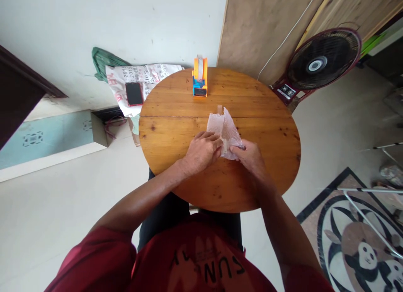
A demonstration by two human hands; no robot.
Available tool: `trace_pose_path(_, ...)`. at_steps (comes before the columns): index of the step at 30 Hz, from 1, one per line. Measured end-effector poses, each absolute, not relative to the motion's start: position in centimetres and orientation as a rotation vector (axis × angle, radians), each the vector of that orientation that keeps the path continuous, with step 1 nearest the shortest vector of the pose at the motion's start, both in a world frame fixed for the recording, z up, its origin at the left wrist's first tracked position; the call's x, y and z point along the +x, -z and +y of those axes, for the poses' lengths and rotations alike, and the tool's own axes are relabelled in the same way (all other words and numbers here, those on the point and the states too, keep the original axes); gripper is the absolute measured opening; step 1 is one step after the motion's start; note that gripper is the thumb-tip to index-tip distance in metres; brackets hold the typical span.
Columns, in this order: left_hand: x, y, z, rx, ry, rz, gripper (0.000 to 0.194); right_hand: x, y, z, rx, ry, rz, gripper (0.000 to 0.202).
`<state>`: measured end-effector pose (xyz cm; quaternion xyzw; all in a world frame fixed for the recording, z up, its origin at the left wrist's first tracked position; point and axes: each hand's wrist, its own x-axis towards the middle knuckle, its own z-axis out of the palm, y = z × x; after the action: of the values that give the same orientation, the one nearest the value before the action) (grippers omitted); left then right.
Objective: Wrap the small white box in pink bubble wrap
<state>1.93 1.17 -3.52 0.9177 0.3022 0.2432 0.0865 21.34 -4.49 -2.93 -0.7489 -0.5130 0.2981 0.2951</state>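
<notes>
Bubble wrap [216,123] between the fingers and just beyond them, over the table [277,136]. Pinched at its near right edge by the right hand [251,156]; partly hidden under bent fingers of the left hand [204,151], tightness of hold impossible to tell. Likely light, soft, slightly slippery; best taken by the edges. Straight beyond the fingers, tape dispenser [200,77]; beyond and left, phone [134,93] on paper [163,72].

From here the bubble wrap [231,134] looks like clear plastic, bumpy and faintly shiny; the table [176,136] is smooth, glossy wood, the tape dispenser [200,82] hard plastic, the red shirt [189,241] matt cloth.
</notes>
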Motion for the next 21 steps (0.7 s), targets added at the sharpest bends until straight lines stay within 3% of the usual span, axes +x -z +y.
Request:
trace_pose_path(13,1.3,2.8,2.2,2.825,-0.603,0.651,0.031,18.9,1.3,-4.2,-1.839,-0.866,-1.166,0.023)
trace_pose_path(21,1.2,3.4,2.3,2.792,-0.637,0.655,0.027,17.8,0.6,-3.6,-1.833,-0.868,-1.250,0.019)
